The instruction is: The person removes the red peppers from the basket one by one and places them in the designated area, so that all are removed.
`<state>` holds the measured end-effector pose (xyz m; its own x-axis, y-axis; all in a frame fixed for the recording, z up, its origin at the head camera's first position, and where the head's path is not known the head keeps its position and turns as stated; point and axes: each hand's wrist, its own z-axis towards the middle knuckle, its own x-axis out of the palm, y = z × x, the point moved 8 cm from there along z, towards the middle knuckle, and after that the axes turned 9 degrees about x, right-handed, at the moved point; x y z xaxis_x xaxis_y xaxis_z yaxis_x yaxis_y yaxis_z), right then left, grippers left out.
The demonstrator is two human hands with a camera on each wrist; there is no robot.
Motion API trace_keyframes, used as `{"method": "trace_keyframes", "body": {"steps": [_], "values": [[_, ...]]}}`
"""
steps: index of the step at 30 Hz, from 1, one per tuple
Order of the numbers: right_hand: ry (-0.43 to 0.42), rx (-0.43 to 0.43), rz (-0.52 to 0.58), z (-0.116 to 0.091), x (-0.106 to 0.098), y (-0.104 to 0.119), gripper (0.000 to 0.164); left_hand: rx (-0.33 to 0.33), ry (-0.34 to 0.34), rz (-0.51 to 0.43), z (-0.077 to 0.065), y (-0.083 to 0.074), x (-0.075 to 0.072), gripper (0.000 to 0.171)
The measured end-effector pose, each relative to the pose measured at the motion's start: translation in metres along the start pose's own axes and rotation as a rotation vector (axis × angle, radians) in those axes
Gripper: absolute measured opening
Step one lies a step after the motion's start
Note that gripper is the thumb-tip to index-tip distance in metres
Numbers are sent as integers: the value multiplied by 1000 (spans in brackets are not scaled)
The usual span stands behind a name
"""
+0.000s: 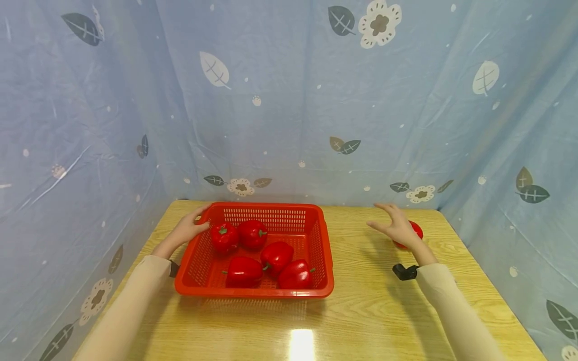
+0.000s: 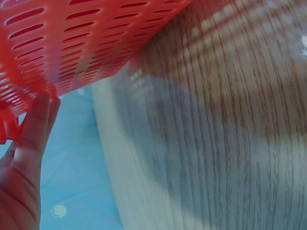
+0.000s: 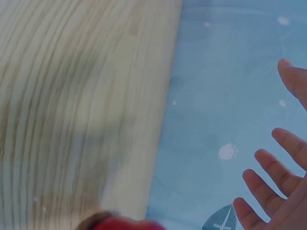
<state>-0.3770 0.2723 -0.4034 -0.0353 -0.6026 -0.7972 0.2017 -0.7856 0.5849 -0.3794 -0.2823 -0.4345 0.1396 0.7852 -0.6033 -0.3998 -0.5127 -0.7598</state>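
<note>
A red plastic basket (image 1: 328,250) with slotted walls stands on the table, holding several red bell peppers (image 1: 277,256). At its left rim, near the far corner, my left hand (image 1: 187,229) has its thumb over the edge and its fingers along the outside. In the left wrist view these fingers (image 2: 34,127) lie against the slotted wall (image 2: 72,43). Spread wide and holding nothing, my right hand (image 1: 396,226) hovers over the right side of the table. Another red bell pepper (image 1: 416,229) lies just beyond it, partly hidden by the hand and wrist.
The light wood table (image 1: 361,321) reaches back to a blue patterned curtain (image 1: 289,125), which also hangs on both sides. Black wrist mounts (image 1: 405,272) sit at the cuffs. Light glares off the table's near part.
</note>
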Motion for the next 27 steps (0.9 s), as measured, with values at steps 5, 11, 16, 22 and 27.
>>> {"method": "trace_keyframes", "body": {"steps": [5,11,16,22,27], "values": [[10,-33,28,2,4,11,70,9,2,5,1,1,0,64],[41,-28,102,2,8,23,70,9,-1,0,1,2,0,64],[65,-15,123,3,13,29,71,5,-6,-9,1,1,0,64],[51,-75,88,4,15,42,70,-5,-5,-9,1,2,0,64],[53,-126,69,3,16,55,67,-8,-4,-9,1,4,0,64]]}}
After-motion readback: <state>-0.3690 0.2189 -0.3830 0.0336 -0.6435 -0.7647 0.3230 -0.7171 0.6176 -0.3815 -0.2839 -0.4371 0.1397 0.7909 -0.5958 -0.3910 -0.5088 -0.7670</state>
